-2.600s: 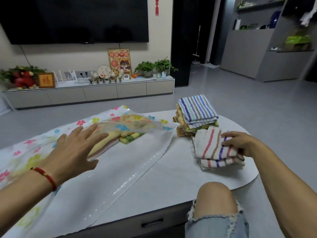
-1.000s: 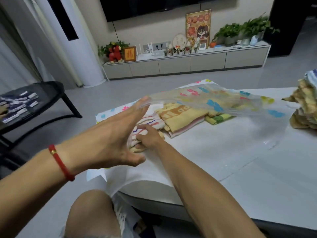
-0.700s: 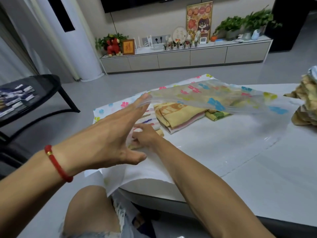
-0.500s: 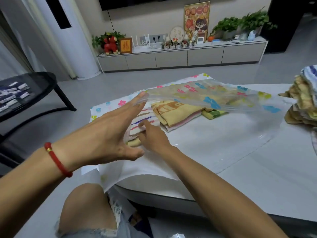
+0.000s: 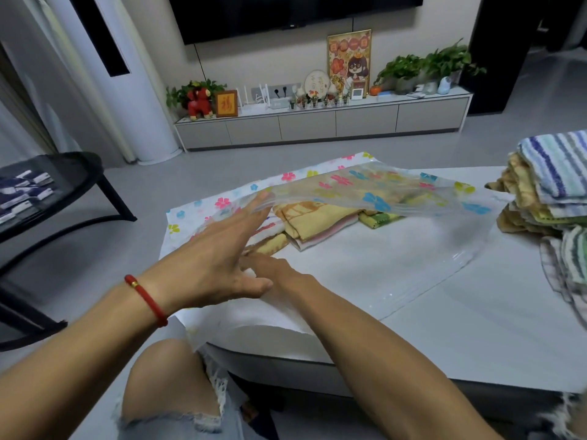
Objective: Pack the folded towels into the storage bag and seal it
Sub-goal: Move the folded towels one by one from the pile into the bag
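The flower-printed storage bag (image 5: 374, 265) lies on the white tabletop (image 5: 476, 328), folded towels (image 5: 314, 217) inside. The left hand (image 5: 216, 265), fingers spread, lifts its clear top layer. At 3 o'clock, the right hand (image 5: 273, 271) lies flat inside, grip empty. Stacked towels (image 5: 546, 185) wait far right.

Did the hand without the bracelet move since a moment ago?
Yes. The right hand has pulled back out of the bag, away from the yellow towel and toward the table edge.
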### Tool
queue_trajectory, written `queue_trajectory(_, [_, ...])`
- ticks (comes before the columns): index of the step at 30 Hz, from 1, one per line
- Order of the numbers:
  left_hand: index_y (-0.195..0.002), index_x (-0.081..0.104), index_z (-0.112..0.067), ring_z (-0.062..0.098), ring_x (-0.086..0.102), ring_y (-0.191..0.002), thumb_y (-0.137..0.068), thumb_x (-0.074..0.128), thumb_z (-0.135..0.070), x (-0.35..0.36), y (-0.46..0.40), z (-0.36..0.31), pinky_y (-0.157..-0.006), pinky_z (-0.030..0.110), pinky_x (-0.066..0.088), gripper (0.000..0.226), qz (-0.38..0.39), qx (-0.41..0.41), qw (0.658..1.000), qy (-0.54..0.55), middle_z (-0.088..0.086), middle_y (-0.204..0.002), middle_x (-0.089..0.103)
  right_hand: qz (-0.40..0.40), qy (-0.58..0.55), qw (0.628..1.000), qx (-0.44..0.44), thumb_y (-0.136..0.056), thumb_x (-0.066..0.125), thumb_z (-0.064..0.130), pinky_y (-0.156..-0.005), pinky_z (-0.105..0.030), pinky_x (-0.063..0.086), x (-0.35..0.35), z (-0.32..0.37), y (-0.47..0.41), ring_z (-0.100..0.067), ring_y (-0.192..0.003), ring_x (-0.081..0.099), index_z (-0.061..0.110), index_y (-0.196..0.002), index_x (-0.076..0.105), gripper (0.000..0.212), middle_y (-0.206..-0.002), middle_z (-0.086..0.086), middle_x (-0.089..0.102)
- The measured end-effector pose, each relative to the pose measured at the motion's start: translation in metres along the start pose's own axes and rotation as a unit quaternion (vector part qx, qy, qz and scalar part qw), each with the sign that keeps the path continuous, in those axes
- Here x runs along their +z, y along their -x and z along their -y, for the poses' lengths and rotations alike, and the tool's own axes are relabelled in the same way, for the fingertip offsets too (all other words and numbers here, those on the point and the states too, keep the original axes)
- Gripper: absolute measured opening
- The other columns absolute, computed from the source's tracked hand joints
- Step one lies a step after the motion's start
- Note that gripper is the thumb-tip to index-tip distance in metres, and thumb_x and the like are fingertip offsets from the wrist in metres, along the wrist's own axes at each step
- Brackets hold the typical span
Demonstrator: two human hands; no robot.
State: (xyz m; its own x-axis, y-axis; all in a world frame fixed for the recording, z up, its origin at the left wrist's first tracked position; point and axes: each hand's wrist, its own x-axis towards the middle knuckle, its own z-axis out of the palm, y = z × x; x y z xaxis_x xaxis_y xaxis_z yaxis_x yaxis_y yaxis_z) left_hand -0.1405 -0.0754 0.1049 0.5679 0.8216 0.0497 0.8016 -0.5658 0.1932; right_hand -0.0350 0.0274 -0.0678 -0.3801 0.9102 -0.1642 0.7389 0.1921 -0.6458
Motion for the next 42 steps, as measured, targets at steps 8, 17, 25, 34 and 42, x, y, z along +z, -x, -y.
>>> queue_trajectory(8, [-0.152, -0.003, -0.043, 0.007, 0.022, -0.143, -0.074, 0.073, -0.054, 0.007, -0.001, 0.002, -0.103, 0.014, 0.018, 0.109, -0.006, -0.015, 1.0, -0.001, -0.022, -0.161, 0.005, -0.162, 0.149, 0.97, 0.103, -0.096, 0.047, 0.013, -0.113, -0.055, 0.031, -0.045, -0.075, 0.03, -0.029, -0.144, 0.037, 0.025, -0.147, 0.048, 0.053, -0.147, -0.006, 0.048])
queue_trajectory(17, [-0.149, 0.011, -0.051, 0.029, 0.03, -0.14, -0.074, 0.074, -0.047, 0.014, -0.032, -0.025, -0.092, 0.041, 0.051, 0.098, -0.059, 0.007, 0.99, -0.126, -0.004, -0.165, -0.004, -0.071, 0.193, 0.979, 0.006, -0.107, 0.039, 0.041, -0.123, -0.054, 0.02, -0.068, -0.108, 0.111, -0.022, -0.155, 0.019, 0.038, -0.16, 0.026, 0.055, -0.172, 0.0, 0.016])
queue_trajectory(25, [-0.142, 0.039, -0.048, 0.037, 0.026, -0.139, -0.076, 0.068, -0.055, 0.046, -0.108, -0.082, -0.097, 0.055, 0.044, 0.072, -0.055, 0.057, 0.969, -0.235, -0.001, -0.164, 0.009, -0.293, 0.096, 0.943, 0.127, -0.097, 0.06, 0.034, -0.088, -0.033, 0.052, -0.147, -0.177, 0.289, -0.011, -0.094, 0.065, 0.028, -0.129, 0.063, 0.033, -0.128, 0.006, 0.063])
queue_trajectory(34, [-0.141, 0.043, -0.039, 0.037, 0.029, -0.138, -0.079, 0.063, -0.055, 0.08, -0.154, -0.124, -0.097, 0.057, 0.042, 0.066, -0.015, 0.085, 0.95, -0.3, -0.005, -0.163, 0.016, -0.327, 0.07, 0.785, 0.522, -0.103, 0.037, 0.037, -0.111, -0.055, 0.03, -0.235, -0.292, 0.369, -0.047, -0.136, 0.037, 0.027, -0.152, 0.039, 0.05, -0.155, -0.023, 0.036])
queue_trajectory(42, [-0.141, 0.042, -0.038, 0.039, 0.028, -0.138, -0.081, 0.059, -0.059, 0.076, -0.169, -0.12, -0.097, 0.059, 0.042, 0.066, -0.031, 0.087, 0.942, -0.324, 0.0, -0.163, 0.018, -0.36, 0.039, 0.753, 0.549, -0.091, 0.059, 0.008, -0.102, -0.05, 0.042, -0.255, -0.321, 0.372, -0.047, -0.125, 0.048, 0.017, -0.143, 0.042, 0.056, -0.136, -0.027, 0.05])
